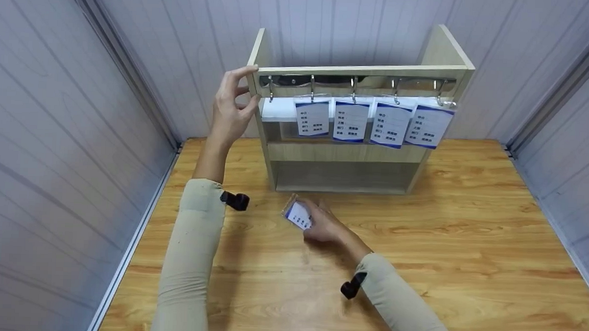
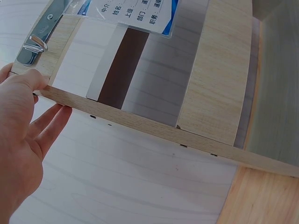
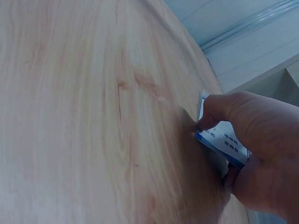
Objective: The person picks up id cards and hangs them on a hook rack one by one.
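Note:
My left hand [image 1: 230,104] grips the upper left corner of a light wooden shelf unit [image 1: 334,153]. In the left wrist view its thumb lies over the front edge, with fingers against the outer side of the panel. Low in front of the unit, my right hand [image 1: 324,225] pinches a name badge [image 1: 298,215] in a clear sleeve, printed white with blue edges. The right wrist view shows this badge [image 3: 226,140] between thumb and fingers, close above the wooden surface; part of it is hidden by the hand.
Along the unit's top board runs a metal rail with several hooks [image 1: 354,89]. Several similar badges [image 1: 351,122] hang side by side from the hooks right of the leftmost one. Wood-grain flooring [image 1: 493,231] spreads around, bounded by pale panel walls [image 1: 79,168] at the sides and back.

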Demonstrator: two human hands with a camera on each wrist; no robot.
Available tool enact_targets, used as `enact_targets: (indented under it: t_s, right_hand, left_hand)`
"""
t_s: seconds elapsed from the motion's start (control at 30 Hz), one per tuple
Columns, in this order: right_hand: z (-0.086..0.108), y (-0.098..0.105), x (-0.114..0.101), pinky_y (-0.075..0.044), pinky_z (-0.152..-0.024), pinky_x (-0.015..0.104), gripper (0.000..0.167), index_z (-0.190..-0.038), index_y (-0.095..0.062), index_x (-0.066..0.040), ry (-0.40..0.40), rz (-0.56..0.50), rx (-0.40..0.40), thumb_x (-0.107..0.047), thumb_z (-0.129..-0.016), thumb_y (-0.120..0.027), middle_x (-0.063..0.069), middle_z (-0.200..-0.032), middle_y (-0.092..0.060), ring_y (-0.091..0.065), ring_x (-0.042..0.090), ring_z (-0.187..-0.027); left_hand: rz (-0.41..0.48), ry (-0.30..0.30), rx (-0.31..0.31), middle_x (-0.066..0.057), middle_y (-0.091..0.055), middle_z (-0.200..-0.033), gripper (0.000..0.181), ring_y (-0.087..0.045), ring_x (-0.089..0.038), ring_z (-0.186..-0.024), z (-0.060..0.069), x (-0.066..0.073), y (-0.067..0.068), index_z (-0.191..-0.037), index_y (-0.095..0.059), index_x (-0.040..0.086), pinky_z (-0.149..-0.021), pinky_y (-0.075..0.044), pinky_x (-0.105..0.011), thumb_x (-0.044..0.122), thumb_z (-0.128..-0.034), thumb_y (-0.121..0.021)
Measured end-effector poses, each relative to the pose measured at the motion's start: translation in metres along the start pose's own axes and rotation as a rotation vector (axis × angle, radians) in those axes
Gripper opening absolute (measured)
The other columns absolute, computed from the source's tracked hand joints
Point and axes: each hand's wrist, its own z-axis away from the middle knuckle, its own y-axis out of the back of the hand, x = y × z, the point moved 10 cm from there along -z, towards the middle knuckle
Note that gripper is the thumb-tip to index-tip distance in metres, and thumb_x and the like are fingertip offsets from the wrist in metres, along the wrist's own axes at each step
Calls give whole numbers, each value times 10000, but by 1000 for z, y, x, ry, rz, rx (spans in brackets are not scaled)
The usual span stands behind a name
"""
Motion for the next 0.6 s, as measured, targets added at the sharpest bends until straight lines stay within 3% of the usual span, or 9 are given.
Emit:
enact_targets:
  t_s: [0.13, 0.23, 0.33, 0.47, 0.6]
  right_hand:
    - [4, 6, -9, -459, -1306, 698, 1076, -1768, -351, -214, -17, -19, 16, 44, -832, -814, 359, -1669, -446, -324, 570, -1638]
    - [5, 10, -15, -596, -1164, 610, 1060, -1745, -381, -237, -5, -19, 39, 45, -830, -837, 337, -1602, -473, -504, 490, -1462]
    - [6, 11, -19, -656, -1049, 572, 1041, -1724, -389, -256, 15, -18, 49, 34, -831, -840, 323, -1554, -485, -573, 450, -1348]
    - [7, 11, -21, -606, -1136, 649, 1040, -1711, -367, -250, 37, -14, 66, 10, -823, -842, 323, -1543, -501, -559, 497, -1402]
    - [9, 14, -23, -602, -1125, 625, 1056, -1697, -352, -211, 69, -23, 109, 4, -791, -850, 277, -1508, -540, -599, 436, -1312]
  left_hand:
    - [2, -4, -2, -142, -576, -1599, 536, -745, -414, -1331, -1, 0, 0, -1552, -618, 142, -982, -728, -535, -18, -1045, -686]
    - [0, -7, 0, -147, -578, -1596, 538, -748, -406, -1331, 0, 0, 0, -1552, -618, 135, -974, -732, -521, -22, -1042, -692]
    - [2, -2, 2, -142, -579, -1596, 541, -748, -405, -1332, 0, 0, 0, -1548, -622, 143, -972, -733, -509, -26, -1039, -691]
    - [1, -3, -3, -146, -574, -1603, 544, -748, -404, -1334, -1, 0, 0, -1549, -619, 142, -973, -734, -494, -26, -1038, -693]
    - [-8, -13, -3, -141, -577, -1602, 533, -749, -392, -1332, -1, 1, 0, -1546, -622, 142, -975, -731, -512, -21, -1043, -692]
